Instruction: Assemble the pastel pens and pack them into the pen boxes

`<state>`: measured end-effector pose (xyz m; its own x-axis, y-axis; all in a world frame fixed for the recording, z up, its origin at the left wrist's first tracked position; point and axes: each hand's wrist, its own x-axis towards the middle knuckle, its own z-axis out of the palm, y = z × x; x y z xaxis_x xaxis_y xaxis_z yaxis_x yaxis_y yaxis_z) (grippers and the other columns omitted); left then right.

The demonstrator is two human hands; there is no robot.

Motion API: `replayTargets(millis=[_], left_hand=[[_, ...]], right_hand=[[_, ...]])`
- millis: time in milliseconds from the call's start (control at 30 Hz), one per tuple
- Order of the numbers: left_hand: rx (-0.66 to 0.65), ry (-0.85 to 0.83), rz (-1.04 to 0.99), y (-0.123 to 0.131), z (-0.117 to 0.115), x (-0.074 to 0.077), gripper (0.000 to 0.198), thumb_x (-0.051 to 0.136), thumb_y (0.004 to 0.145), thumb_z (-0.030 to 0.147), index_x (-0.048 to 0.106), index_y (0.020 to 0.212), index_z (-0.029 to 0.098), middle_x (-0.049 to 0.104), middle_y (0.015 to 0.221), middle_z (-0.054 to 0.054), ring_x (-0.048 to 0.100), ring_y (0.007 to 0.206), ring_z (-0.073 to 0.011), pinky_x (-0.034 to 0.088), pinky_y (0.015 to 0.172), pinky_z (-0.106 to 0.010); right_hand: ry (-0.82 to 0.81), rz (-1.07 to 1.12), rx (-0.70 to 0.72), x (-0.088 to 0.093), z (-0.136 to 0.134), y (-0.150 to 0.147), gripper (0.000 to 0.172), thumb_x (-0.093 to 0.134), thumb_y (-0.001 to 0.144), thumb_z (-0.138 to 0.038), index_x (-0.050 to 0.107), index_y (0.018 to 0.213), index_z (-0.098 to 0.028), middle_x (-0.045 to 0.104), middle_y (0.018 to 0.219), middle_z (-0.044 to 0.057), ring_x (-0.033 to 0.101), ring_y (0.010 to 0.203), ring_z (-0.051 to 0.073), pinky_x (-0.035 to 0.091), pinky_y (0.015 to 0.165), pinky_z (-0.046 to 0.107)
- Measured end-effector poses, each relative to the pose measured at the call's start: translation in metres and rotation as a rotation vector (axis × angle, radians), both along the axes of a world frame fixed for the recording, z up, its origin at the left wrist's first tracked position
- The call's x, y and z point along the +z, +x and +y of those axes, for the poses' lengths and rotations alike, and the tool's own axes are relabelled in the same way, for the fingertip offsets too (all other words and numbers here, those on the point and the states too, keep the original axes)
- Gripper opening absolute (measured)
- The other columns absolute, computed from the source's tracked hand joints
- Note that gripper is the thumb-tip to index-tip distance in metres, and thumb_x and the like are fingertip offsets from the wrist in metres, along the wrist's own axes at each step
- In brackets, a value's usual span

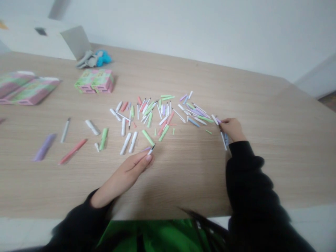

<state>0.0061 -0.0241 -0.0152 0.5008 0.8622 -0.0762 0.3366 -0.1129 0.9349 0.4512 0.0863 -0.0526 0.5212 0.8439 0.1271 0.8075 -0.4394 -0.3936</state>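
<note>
Several pastel pen barrels, caps and thin white refills lie scattered in a heap of pen parts at the middle of the wooden table. My left hand rests on the table with its fingers pinched on a pen with a dark tip that pokes out past my fingertips. My right hand is at the heap's right edge, fingers curled around a purple piece, with a thin white refill just below it. Both arms wear black sleeves.
At the left lie a purple barrel, a salmon pen and a grey pen. Pink-and-green boxes and flat packs sit at the back left, with a blue-and-grey soft toy behind them.
</note>
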Motion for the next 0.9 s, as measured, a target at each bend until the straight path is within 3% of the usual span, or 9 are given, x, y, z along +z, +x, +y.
replayTargets(millis=[133,233,333,433,567,700,800,900], left_hand=[[-0.025,-0.030,0.000,0.001,-0.001,0.004,0.043,0.039,0.099,0.050,0.048,0.069,0.021,0.043,0.062,0.004,0.041,0.059,-0.0142,0.034,0.059,-0.027],[-0.019,-0.058,0.009,0.000,-0.002,0.007,0.047,0.037,0.098,0.055,0.048,0.068,0.021,0.043,0.061,0.003,0.041,0.058,-0.0141,0.035,0.058,-0.027],[0.012,-0.060,0.020,-0.002,-0.003,0.006,0.050,0.036,0.098,0.059,0.048,0.068,0.021,0.043,0.060,0.003,0.042,0.058,-0.0144,0.034,0.058,-0.027],[0.029,-0.038,0.018,-0.008,-0.003,0.003,0.052,0.036,0.098,0.061,0.049,0.067,0.021,0.043,0.059,0.003,0.042,0.057,-0.0145,0.034,0.058,-0.027],[0.051,-0.001,0.033,-0.016,-0.002,-0.002,0.054,0.037,0.097,0.063,0.049,0.066,0.020,0.044,0.059,0.003,0.043,0.057,-0.0146,0.035,0.058,-0.027],[0.092,0.014,0.046,-0.019,-0.002,-0.005,0.057,0.037,0.096,0.066,0.050,0.064,0.020,0.044,0.058,0.002,0.044,0.056,-0.0147,0.036,0.056,-0.027],[0.103,0.032,0.079,-0.020,-0.002,-0.006,0.056,0.038,0.096,0.065,0.051,0.065,0.020,0.045,0.059,0.002,0.045,0.056,-0.0146,0.037,0.056,-0.027],[0.107,0.045,0.139,-0.021,-0.002,-0.007,0.054,0.040,0.096,0.063,0.053,0.066,0.020,0.046,0.059,0.002,0.047,0.057,-0.0148,0.038,0.056,-0.026]], right_hand=[[0.065,-0.003,-0.013,0.003,-0.003,0.002,0.011,0.064,0.077,-0.022,0.071,0.083,-0.017,0.074,0.082,0.014,0.070,0.090,0.032,0.052,0.087,0.048],[0.174,0.062,0.032,0.015,-0.010,-0.001,0.032,0.053,0.083,-0.016,0.064,0.114,-0.017,0.074,0.088,0.010,0.071,0.084,0.024,0.055,0.085,0.042],[0.388,0.312,0.171,0.028,-0.016,-0.007,0.052,0.047,0.087,-0.015,0.049,0.138,-0.020,0.067,0.076,0.001,0.067,0.066,0.018,0.057,0.076,0.037],[0.509,0.537,0.260,0.037,-0.020,-0.011,0.045,0.052,0.083,-0.017,0.057,0.127,-0.024,0.059,0.072,-0.003,0.060,0.057,0.015,0.056,0.069,0.035],[0.569,0.669,0.136,0.041,-0.028,-0.004,0.022,0.058,0.076,-0.019,0.053,0.097,-0.025,0.055,0.068,-0.006,0.055,0.049,0.013,0.049,0.054,0.028],[0.468,0.519,0.082,0.035,-0.041,0.002,0.008,0.049,0.083,-0.027,0.043,0.088,-0.026,0.044,0.059,-0.008,0.050,0.047,0.013,0.047,0.052,0.027],[0.305,0.366,0.069,0.029,-0.047,0.001,0.019,0.047,0.078,-0.020,0.052,0.095,-0.024,0.053,0.064,-0.004,0.052,0.051,0.016,0.044,0.052,0.028],[0.197,0.224,0.051,0.021,-0.046,-0.002,0.023,0.051,0.069,-0.014,0.064,0.087,-0.020,0.061,0.069,0.002,0.058,0.064,0.020,0.047,0.066,0.032]])
